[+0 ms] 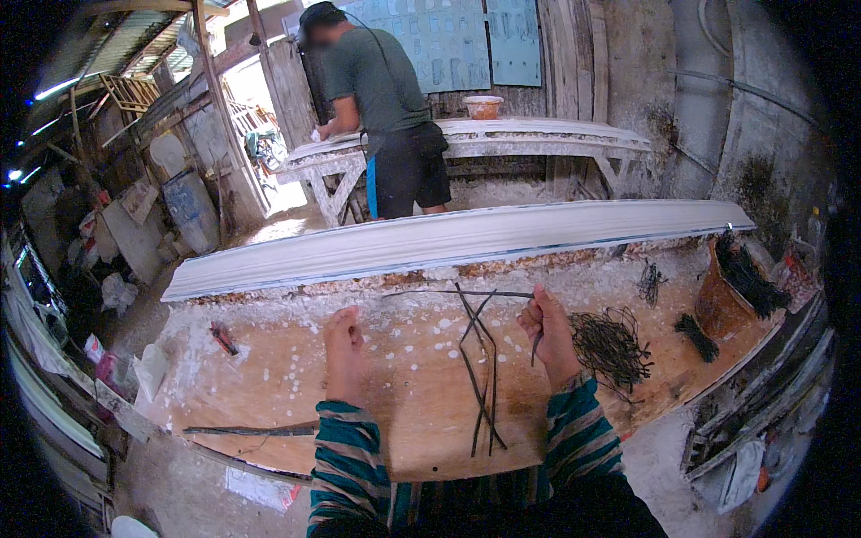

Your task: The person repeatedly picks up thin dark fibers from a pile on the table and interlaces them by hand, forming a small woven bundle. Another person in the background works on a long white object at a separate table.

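Observation:
A thin black strip (pixel 466 292) runs leftward from my right hand (pixel 547 332), which is closed on one end of it. A short piece also hangs below those fingers. My left hand (pixel 343 332) is raised over the board with its fingers curled; whether the strip's faint far end reaches into them cannot be made out. Between my hands, a few loose black strips (pixel 484 377) lie crossed on the plywood tabletop (pixel 413 430). Beside my right wrist is a tangled heap of black strips (pixel 613 345).
A long white moulding (pixel 466 238) lies along the far edge. On the right are black bundles (pixel 696 337) and a brown container (pixel 720 294). A red-handled tool (pixel 222 339) and a long dark strip (pixel 251 430) lie left. Another person (pixel 386 99) works at the bench behind.

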Available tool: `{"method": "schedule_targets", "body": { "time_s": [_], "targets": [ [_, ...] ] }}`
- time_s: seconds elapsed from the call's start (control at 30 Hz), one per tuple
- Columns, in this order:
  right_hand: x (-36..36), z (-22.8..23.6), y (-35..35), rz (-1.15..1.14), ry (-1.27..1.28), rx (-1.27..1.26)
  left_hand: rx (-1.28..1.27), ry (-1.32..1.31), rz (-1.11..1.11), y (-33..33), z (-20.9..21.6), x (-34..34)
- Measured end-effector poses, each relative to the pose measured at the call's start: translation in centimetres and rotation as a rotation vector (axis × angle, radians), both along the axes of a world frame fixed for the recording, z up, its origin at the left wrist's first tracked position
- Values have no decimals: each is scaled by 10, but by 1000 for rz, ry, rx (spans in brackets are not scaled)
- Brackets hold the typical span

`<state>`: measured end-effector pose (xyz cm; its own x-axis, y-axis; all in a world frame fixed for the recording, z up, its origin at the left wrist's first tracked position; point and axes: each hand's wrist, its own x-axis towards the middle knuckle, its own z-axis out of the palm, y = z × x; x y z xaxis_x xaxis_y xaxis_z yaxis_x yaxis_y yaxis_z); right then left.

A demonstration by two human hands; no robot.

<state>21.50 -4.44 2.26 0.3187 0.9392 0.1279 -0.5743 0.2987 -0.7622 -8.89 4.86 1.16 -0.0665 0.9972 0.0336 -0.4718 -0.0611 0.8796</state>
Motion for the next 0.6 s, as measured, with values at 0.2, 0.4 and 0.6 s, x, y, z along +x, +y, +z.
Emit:
{"method": "schedule_targets", "body": {
  "time_s": [0.2,0.4,0.6],
  "targets": [
    [12,-3,3,-47,148,29,-105,-289,295,20,-17,-34],
    [14,3,1,-93,194,69,117,312,593,38,-35,-37],
    [9,0,2,-3,147,65,7,1208,284,29,-25,-26]
  ]
}}
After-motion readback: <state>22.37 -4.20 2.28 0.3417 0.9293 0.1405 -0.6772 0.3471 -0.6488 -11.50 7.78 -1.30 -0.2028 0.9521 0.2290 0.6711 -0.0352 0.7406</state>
